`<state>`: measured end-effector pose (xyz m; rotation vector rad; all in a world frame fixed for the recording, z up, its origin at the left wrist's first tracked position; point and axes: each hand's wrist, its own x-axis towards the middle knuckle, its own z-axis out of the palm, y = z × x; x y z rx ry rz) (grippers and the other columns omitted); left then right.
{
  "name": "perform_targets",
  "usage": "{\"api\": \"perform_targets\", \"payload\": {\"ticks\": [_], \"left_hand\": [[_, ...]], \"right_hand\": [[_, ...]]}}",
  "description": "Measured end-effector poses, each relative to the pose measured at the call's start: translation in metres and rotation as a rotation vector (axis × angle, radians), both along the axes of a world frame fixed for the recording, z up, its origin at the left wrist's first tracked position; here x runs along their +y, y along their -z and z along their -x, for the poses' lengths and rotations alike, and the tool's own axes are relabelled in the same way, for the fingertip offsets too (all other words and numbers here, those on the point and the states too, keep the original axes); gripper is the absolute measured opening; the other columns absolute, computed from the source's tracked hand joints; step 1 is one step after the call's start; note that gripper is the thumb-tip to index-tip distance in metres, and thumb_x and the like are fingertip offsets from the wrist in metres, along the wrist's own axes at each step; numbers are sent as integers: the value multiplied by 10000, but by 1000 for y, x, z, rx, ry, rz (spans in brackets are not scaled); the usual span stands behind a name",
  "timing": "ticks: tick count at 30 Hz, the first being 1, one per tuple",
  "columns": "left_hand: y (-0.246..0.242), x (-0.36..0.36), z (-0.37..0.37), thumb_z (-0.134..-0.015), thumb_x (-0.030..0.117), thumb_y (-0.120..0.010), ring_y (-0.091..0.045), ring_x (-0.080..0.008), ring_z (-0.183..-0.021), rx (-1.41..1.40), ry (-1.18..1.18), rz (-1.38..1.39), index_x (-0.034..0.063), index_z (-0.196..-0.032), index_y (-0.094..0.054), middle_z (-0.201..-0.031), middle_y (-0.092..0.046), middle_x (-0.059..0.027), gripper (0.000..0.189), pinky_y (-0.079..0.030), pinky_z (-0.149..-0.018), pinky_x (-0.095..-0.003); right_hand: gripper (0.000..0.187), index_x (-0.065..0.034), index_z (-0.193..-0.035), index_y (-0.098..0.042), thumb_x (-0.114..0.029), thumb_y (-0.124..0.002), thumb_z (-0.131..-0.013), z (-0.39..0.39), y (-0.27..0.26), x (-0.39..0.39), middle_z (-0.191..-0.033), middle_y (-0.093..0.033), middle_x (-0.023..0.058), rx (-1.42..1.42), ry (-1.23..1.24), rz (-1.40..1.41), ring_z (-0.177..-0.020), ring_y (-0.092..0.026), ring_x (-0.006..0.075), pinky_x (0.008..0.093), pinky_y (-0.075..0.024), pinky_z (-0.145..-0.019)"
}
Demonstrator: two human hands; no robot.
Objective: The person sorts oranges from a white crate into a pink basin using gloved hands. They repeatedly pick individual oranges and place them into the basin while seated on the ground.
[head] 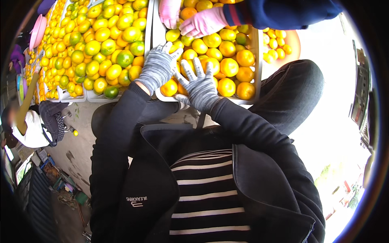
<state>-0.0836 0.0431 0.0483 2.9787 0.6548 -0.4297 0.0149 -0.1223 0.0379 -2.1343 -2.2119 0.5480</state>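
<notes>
Orange and yellow citrus fruits (229, 67) fill a white plastic crate (257, 76) in front of me. My left hand (161, 65), in a grey knitted glove, reaches over the crate's left wall, its fingertips at a yellow fruit. My right hand (201, 83), gloved alike, lies spread on the fruits near the crate's front wall, its fingers apart. Whether either palm presses on a fruit is hidden. Beyond them, a co-worker's pink-gloved hands (203, 22) touch fruits in the same crate.
Left of this crate stand more white crates (98, 96) heaped with yellow, orange and green citrus (92, 48). A round orange basin (294, 45) with small fruits is at the right. Another person (30, 130) sits at the far left, an arm stretched toward the fruit. My knees flank the crate's near end.
</notes>
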Motion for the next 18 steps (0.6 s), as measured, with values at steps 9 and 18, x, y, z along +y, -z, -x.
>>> {"api": "perform_targets", "payload": {"ticks": [9,18], "left_hand": [[17,-26,9,-867,462,-631,-470,-387,-1270,-184,-102,-56,108,-1390,-538,-1323,-530,-246,639,-350,-1100,-470],[16,-21,18,-866,535,-613,-413,-342,-1353,-173,-158,-3,4,-1435,-441,-1443,-466,-208,797,-269,-1164,-454]], "right_hand": [[831,31,-1466,-366,-520,-576,-881,-63,-56,-114,-1565,-275,219,-56,158,-101,-1472,-225,374,525,-122,-1203],[825,15,-1482,-360,-548,-534,-904,-59,-39,-120,-1567,-304,195,-116,38,177,-1484,-222,338,539,-117,-1201]]}}
